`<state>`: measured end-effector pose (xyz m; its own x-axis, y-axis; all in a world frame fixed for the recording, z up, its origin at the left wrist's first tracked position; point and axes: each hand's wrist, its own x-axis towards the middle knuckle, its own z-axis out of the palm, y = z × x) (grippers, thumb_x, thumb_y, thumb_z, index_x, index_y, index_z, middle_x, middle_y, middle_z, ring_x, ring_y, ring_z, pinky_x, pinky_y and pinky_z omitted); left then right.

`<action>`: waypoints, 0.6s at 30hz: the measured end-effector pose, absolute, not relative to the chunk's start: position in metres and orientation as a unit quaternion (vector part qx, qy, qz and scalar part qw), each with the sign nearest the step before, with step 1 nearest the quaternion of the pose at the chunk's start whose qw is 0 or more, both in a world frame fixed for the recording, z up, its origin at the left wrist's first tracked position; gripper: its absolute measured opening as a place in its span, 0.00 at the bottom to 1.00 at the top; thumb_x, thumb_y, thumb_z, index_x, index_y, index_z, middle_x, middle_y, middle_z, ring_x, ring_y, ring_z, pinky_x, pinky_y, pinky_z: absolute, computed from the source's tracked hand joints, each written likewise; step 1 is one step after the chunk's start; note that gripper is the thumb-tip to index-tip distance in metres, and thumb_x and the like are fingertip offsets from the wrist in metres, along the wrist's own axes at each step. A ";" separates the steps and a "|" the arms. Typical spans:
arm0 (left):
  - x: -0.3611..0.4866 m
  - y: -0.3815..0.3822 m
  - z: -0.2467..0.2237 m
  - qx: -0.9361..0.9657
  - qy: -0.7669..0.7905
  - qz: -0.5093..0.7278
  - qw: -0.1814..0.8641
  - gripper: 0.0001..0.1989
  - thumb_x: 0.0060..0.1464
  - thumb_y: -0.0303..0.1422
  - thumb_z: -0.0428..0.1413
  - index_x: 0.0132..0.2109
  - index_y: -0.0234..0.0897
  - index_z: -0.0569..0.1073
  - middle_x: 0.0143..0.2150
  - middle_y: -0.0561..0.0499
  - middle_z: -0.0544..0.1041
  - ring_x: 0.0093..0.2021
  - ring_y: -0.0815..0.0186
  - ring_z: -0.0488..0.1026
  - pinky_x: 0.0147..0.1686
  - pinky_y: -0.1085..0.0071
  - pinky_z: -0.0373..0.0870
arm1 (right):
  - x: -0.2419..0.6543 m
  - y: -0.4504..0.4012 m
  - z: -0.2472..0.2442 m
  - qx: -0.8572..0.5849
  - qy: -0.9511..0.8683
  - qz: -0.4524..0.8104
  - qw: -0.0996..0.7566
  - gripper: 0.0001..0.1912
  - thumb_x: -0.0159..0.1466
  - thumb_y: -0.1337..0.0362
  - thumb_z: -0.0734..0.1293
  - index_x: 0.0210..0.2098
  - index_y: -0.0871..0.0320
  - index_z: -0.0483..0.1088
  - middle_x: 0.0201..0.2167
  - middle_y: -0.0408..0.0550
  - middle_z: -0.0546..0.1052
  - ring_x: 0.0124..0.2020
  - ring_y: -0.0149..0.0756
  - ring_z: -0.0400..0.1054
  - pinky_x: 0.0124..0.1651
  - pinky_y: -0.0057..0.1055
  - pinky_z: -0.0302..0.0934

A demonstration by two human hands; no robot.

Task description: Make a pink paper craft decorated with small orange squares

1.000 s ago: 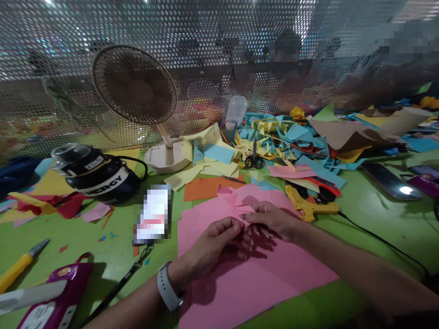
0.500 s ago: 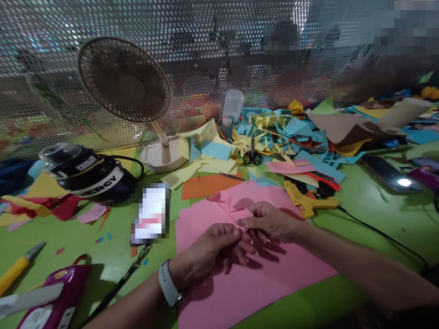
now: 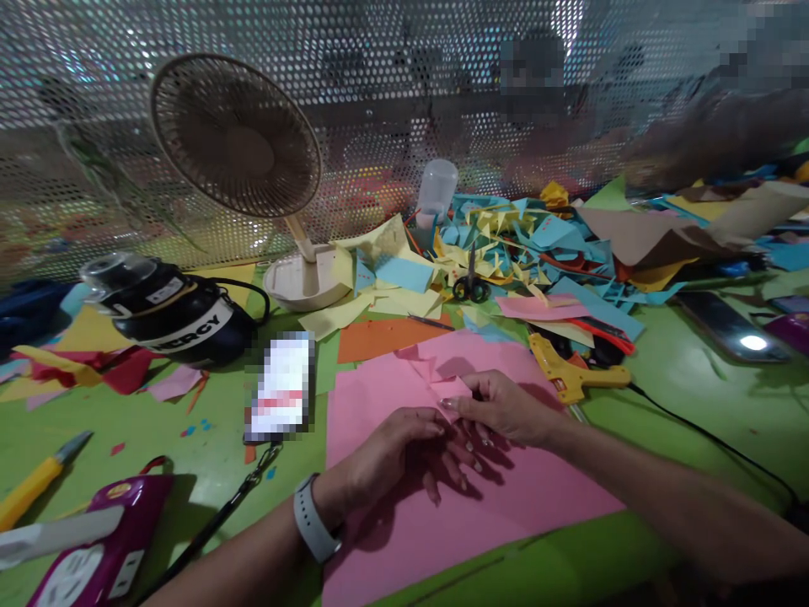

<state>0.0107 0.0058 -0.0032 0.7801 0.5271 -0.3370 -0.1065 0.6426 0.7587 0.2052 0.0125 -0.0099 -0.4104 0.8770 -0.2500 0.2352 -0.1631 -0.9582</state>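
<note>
A folded piece of pink paper [image 3: 436, 385] stands up from a large pink sheet [image 3: 404, 565] spread before me. Thumb and fingers of my right hand [image 3: 506, 405] pinch this folded piece at its near right edge. Just left of it is my left hand [image 3: 410, 443], a pale watch band on the wrist. Its thumb reaches toward the paper while the other fingers spread out, apart, over the pink sheet. Both hands overlap in view, so part of the paper's near edge is hidden.
A yellow glue gun [image 3: 562, 371] with a cord lies right of the pink sheet. Black scissors [image 3: 471, 287] stand among paper scraps [image 3: 511, 240]. A phone [image 3: 281, 384], a flask [image 3: 183, 316], a fan [image 3: 237, 139], a yellow-handled knife [image 3: 38, 489] and a purple device [image 3: 117, 539] surround it.
My left thumb has come away from its pinch at the paper's near edge and the left fingers have spread. The right hand keeps its hold. The whole view has shifted slightly.
</note>
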 end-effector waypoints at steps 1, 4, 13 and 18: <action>0.012 0.005 -0.003 0.384 0.274 0.185 0.862 0.20 0.59 0.44 0.53 0.37 0.28 0.78 0.36 0.36 0.81 0.30 0.61 0.79 0.20 0.75 0.68 | 0.205 0.012 -0.011 -0.469 -0.596 0.591 0.273 0.18 0.61 0.52 0.67 0.24 0.58 0.64 0.16 0.36 0.63 0.17 0.23 0.54 0.18 0.22 0.47; 0.016 0.001 -0.006 0.388 0.307 0.205 0.845 0.24 0.62 0.47 0.50 0.33 0.29 0.78 0.28 0.41 0.79 0.23 0.68 0.73 0.19 0.76 0.63 | 0.204 0.010 -0.012 -0.473 -0.619 0.563 0.276 0.17 0.62 0.53 0.66 0.23 0.57 0.62 0.18 0.37 0.63 0.19 0.24 0.54 0.19 0.23 0.48; 0.020 -0.002 -0.013 0.405 0.308 0.237 0.828 0.24 0.58 0.50 0.55 0.29 0.30 0.75 0.23 0.48 0.74 0.21 0.73 0.67 0.22 0.76 0.58 | 0.206 0.007 -0.014 -0.475 -0.615 0.570 0.265 0.19 0.63 0.49 0.65 0.27 0.59 0.66 0.19 0.39 0.67 0.18 0.25 0.56 0.19 0.23 0.49; 0.020 -0.003 -0.011 0.378 0.287 0.242 0.846 0.22 0.57 0.49 0.56 0.36 0.31 0.75 0.27 0.47 0.76 0.23 0.70 0.71 0.22 0.75 0.59 | 0.205 0.006 -0.016 -0.466 -0.595 0.591 0.281 0.22 0.62 0.46 0.65 0.27 0.59 0.66 0.18 0.38 0.65 0.17 0.23 0.54 0.18 0.22 0.48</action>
